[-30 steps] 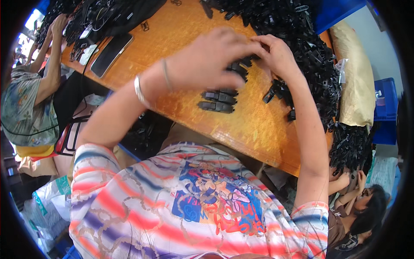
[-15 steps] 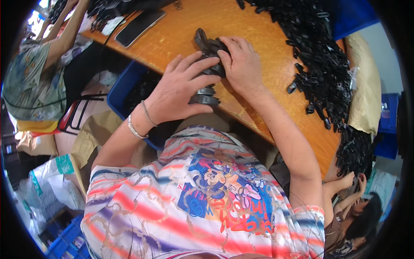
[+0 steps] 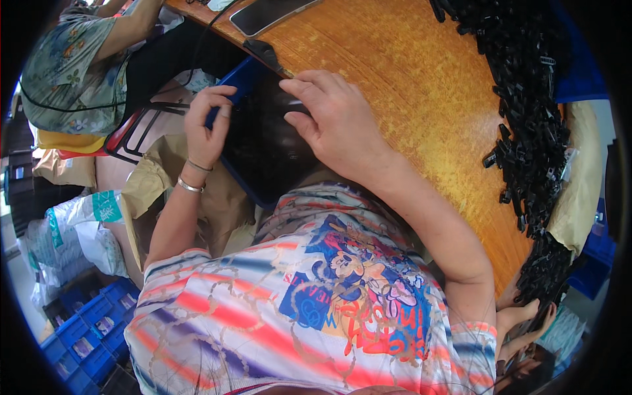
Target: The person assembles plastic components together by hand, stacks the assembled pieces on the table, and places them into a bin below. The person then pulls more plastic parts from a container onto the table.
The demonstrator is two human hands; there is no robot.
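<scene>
My left hand, a bracelet and a dark band at its wrist, is over the left rim of a blue bin. Its fingers bend loosely, apart from the thumb, and blue shows in the gap. I cannot tell whether it touches the rim. My right hand is above the table edge beside the bin, fingers curved and thumb apart, with nothing visible between them. Past its fingertips, a black curved plastic piece is at the table's edge. The bin's inside is dark and blurred.
A long heap of black plastic parts covers the right of the wooden table. A phone lies at the far edge. Another person sits at left; a co-worker's hands show at lower right. Paper sacks stand around.
The black pieces have left my hands. My hands have parted, the left over the bin and the right at the table edge. The view has shifted, showing more of the bin.
</scene>
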